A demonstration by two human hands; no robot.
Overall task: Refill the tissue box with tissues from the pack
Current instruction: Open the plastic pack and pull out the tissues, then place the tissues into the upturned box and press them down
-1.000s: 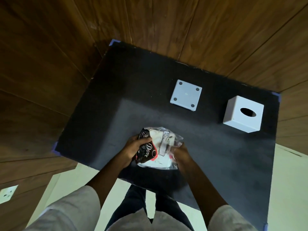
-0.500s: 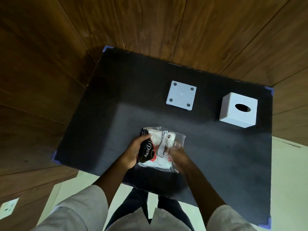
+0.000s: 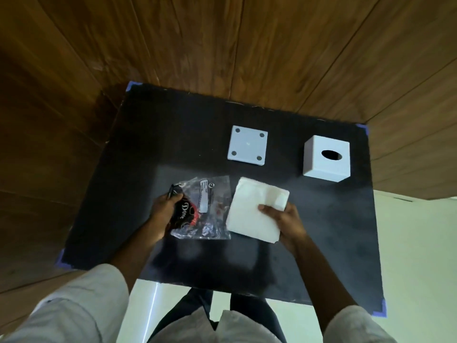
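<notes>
A white stack of tissues (image 3: 252, 209) is out of the pack, gripped at its right corner by my right hand (image 3: 288, 222). The clear plastic pack (image 3: 207, 209) with red and black print lies flattened just left of the stack, and my left hand (image 3: 164, 210) holds its left end. The white cube tissue box (image 3: 326, 158) with a dark oval slot stands at the back right of the black table (image 3: 138, 144). Its flat white base plate (image 3: 247, 146) with four round feet lies apart, to the box's left.
Wood-panelled walls close in behind and to the left of the table. Blue tape marks the table corners (image 3: 379, 311). Pale floor shows to the right and below the near edge, where my legs stand.
My right hand has pulled the tissue stack out of the pack and moved it to the right. The pack now looks empty and flat in my left hand.
</notes>
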